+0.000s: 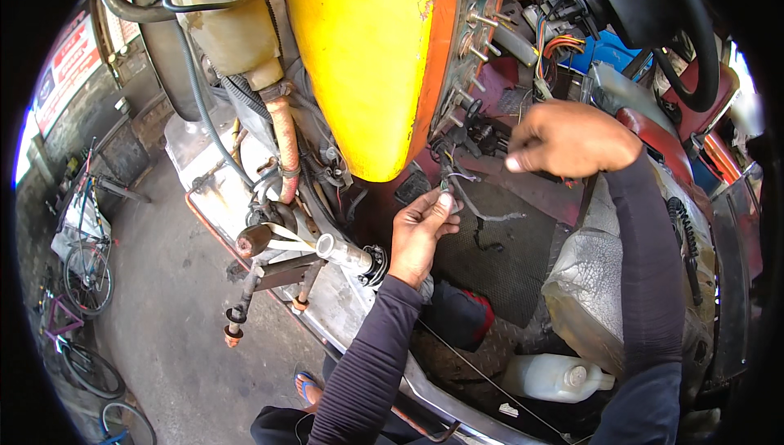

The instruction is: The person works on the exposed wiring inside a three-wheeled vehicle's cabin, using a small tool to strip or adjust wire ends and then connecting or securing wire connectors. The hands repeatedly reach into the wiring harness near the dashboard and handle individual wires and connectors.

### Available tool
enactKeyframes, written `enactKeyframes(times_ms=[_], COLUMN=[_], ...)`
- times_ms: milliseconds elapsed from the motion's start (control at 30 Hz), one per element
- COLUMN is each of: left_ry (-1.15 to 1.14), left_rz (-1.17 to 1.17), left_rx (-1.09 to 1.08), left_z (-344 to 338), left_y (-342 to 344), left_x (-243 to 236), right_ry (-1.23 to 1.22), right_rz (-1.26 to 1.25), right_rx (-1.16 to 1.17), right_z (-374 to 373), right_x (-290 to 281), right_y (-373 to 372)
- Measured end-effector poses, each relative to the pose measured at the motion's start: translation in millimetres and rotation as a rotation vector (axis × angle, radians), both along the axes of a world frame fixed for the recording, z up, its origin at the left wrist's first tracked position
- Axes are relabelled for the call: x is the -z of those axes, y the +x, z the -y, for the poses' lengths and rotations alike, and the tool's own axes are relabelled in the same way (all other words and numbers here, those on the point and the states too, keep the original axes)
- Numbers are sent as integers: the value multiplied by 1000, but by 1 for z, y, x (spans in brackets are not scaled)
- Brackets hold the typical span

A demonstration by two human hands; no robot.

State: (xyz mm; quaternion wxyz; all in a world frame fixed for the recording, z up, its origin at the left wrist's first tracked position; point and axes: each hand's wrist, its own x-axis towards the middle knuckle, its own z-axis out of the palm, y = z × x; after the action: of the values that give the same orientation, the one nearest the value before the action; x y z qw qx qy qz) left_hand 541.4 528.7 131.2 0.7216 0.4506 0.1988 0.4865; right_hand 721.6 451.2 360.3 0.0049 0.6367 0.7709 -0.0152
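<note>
My left hand (418,234) is closed in a pinch, thumb against fingers, on the end of a thin bundle of wires (448,169) below the panel with levers. A purple-white wire (465,176) sticks out beside the pinch, and a loose grey cable (490,216) hangs to its right. To the right and higher, my right hand (572,141) hovers with its fingers curled in and slightly blurred; anything between them is hidden. It is apart from the left hand. Dark connectors and cables (482,136) lie between the hands, under the panel.
A yellow and orange cover (351,53) borders a panel of levers (474,45). A steering wheel (709,37) and coloured wires (563,42) are at upper right. Near the worn seat (584,282) lies a white jug (559,377). Bicycles (86,261) stand at left.
</note>
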Motion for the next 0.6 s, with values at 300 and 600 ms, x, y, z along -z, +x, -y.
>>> enactKeyframes(times_ms=[300,600], left_ry=[-186,-267], left_rz=[193,261], left_rx=[162,179], left_z=[-7,-10], left_y=[-3,-6], left_x=[0,-1], right_ry=[-152,-16], right_rz=[106,4], right_rx=[-179,-136], right_z=[22,38], right_x=[56,125], right_y=[-46,-32])
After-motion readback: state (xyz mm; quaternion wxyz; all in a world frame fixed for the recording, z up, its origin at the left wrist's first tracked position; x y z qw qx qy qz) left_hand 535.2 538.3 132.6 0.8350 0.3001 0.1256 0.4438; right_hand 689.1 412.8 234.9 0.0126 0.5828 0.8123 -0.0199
